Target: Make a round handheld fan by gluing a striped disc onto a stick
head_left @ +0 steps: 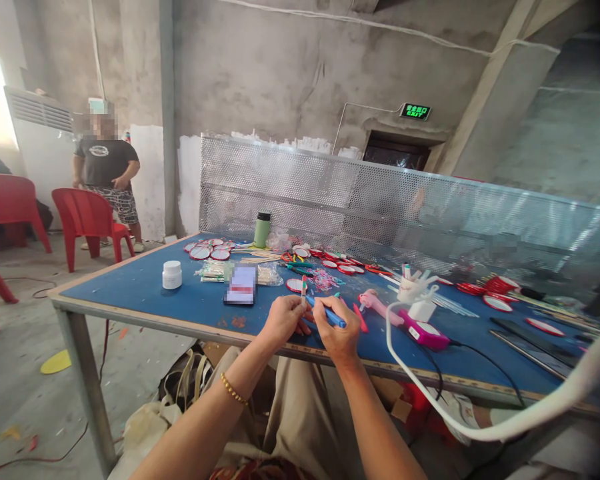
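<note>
My left hand (289,316) has its thumb and forefinger pinched together on a small narrow strip (304,291), orange-red at its upper end, that stands nearly upright just above the front of the blue table (130,292). My right hand (337,328) is curled closely around a blue pen (334,316), held slantwise as for writing, its far end towards the strip; whether the two touch I cannot tell, since my fingers cover the meeting place. With so little of the strip showing above my pinch, I judge that a sideways push from the pen could twist it or knock it loose, and a slip of the pen could run onto my left thumb. Squeezing harder might bend the strip if it is as thin as it looks. My reach is crowded too: a red pointed stick (361,318) lies just beside my right hand, with a pink tool (380,307) beyond it, so a careless swing outward could scatter them. The phone (241,285) is near my left hand, where a knock could shift it. A red-rimmed disc (295,286) lies just behind the strip, and a stray stroke might mark it.
</note>
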Motion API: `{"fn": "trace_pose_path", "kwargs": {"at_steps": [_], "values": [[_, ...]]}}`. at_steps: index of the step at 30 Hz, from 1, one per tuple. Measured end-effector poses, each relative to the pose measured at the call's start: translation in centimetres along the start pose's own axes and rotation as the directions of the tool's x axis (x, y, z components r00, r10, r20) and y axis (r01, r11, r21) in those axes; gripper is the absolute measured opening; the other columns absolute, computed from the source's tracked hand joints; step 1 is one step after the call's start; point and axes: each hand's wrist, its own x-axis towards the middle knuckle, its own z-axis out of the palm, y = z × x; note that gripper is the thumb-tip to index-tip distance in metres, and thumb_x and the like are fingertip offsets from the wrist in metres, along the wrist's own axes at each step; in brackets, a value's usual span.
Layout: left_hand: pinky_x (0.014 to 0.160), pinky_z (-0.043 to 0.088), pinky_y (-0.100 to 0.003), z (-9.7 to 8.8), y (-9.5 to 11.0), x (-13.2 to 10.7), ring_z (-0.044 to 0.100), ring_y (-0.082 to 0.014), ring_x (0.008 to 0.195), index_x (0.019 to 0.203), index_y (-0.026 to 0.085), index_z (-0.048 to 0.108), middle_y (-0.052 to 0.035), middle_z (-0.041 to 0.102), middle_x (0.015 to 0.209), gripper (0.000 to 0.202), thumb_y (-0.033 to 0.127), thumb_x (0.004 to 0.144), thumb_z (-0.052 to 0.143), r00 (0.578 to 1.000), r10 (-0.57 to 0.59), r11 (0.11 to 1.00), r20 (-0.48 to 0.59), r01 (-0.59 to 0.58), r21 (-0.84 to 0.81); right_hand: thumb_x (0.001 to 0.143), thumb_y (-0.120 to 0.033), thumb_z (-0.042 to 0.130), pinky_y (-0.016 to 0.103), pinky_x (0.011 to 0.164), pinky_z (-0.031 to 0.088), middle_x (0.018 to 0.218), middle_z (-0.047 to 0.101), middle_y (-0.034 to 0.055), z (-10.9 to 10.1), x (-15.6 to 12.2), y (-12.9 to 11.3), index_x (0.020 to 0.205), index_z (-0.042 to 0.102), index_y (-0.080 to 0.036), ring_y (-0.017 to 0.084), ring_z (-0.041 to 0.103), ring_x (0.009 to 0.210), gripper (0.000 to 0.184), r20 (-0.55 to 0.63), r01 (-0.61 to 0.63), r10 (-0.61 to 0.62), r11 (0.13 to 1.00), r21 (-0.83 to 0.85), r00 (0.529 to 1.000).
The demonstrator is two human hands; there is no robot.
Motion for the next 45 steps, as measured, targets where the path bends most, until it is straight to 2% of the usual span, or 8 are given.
{"fn": "trace_pose_path", "kwargs": {"at_steps": [5, 10, 16, 28, 35, 40, 45], "values": [[0.041, 0.044, -0.017, 0.05, -0.04, -0.1, 0.065, -0.0136, 0.045, 0.066, 0.016, 0.053, 0.0026, 0.056, 0.048, 0.026, 0.032, 0.086, 0.052, 1.0, 0.02, 1.0, 0.001, -0.02, 0.014, 0.091, -0.017, 0.056, 0.023, 0.06, 0.048, 0.066, 0.064, -0.0009, 0.08, 0.11, -0.02, 0.076, 0.062, -0.02, 0.012, 0.06, 0.059, 0.016, 0.027, 0.01, -0.011, 1.0, 0.017, 1.0], [0.041, 0.044, -0.017, 0.02, -0.17, -0.1, 0.065, -0.0131, 0.046, 0.068, 0.015, 0.054, 0.0023, 0.057, 0.052, 0.023, 0.031, 0.085, 0.052, 1.0, 0.024, 1.0, -0.005, -0.024, 0.005, 0.09, -0.016, 0.057, 0.022, 0.06, 0.047, 0.065, 0.063, -0.0015, 0.0, 0.04, -0.03, 0.076, 0.062, -0.02, 0.011, 0.058, 0.058, 0.016, -0.011, 0.015, -0.015, 1.0, 0.013, 1.0], [0.041, 0.044, -0.017, 0.03, -0.06, -0.08, 0.064, -0.0137, 0.045, 0.064, 0.017, 0.053, 0.003, 0.054, 0.046, 0.024, 0.029, 0.084, 0.052, 1.0, 0.022, 0.999, -0.015, -0.022, 0.03, 0.092, -0.018, 0.056, 0.024, 0.06, 0.047, 0.066, 0.064, -0.0006, -0.09, -0.15, -0.04, 0.076, 0.062, -0.02, 0.012, 0.059, 0.058, 0.017, 0.061, 0.001, -0.003, 0.999, 0.033, 0.998], [0.041, 0.043, -0.017, 0.06, -0.06, -0.06, 0.064, -0.0139, 0.045, 0.062, 0.018, 0.051, 0.0027, 0.055, 0.045, 0.025, 0.029, 0.084, 0.051, 1.0, 0.02, 0.998, -0.017, -0.019, 0.056, 0.092, -0.02, 0.055, 0.024, 0.06, 0.048, 0.066, 0.064, -0.0004, 0.01, -0.14, 0.02, 0.076, 0.062, -0.02, 0.012, 0.059, 0.058, 0.017, 0.063, 0.003, -0.005, 0.999, 0.033, 0.998], [0.041, 0.044, -0.016, 0.03, 0.05, -0.15, 0.065, -0.0133, 0.046, 0.065, 0.017, 0.051, 0.0035, 0.054, 0.048, 0.024, 0.032, 0.084, 0.054, 1.0, 0.007, 1.0, -0.008, -0.007, 0.013, 0.092, -0.019, 0.055, 0.023, 0.059, 0.047, 0.064, 0.062, -0.0012, -0.09, -0.08, -0.05, 0.075, 0.061, -0.02, 0.012, 0.057, 0.057, 0.018, 0.026, 0.002, -0.002, 1.0, 0.011, 1.0], [0.042, 0.044, -0.016, 0.02, 0.16, -0.27, 0.065, -0.0128, 0.047, 0.064, 0.017, 0.052, 0.0032, 0.054, 0.049, 0.028, 0.036, 0.084, 0.056, 1.0, 0.016, 1.0, -0.006, -0.015, 0.025, 0.091, -0.018, 0.055, 0.023, 0.059, 0.047, 0.065, 0.063, -0.0011, -0.04, -0.14, 0.02, 0.075, 0.062, -0.02, 0.012, 0.058, 0.057, 0.017, 0.046, 0.004, -0.005, 1.0, 0.02, 0.999], [0.041, 0.044, -0.016, -0.02, 0.01, -0.17, 0.065, -0.0134, 0.047, 0.064, 0.017, 0.053, 0.0026, 0.055, 0.049, 0.027, 0.034, 0.085, 0.054, 1.0, 0.023, 0.999, -0.008, -0.023, 0.033, 0.091, -0.019, 0.055, 0.024, 0.06, 0.048, 0.065, 0.063, -0.0008, 0.02, -0.2, 0.1, 0.075, 0.061, -0.02, 0.012, 0.058, 0.058, 0.018, 0.044, -0.001, 0.0, 1.0, 0.017, 0.999]]}}
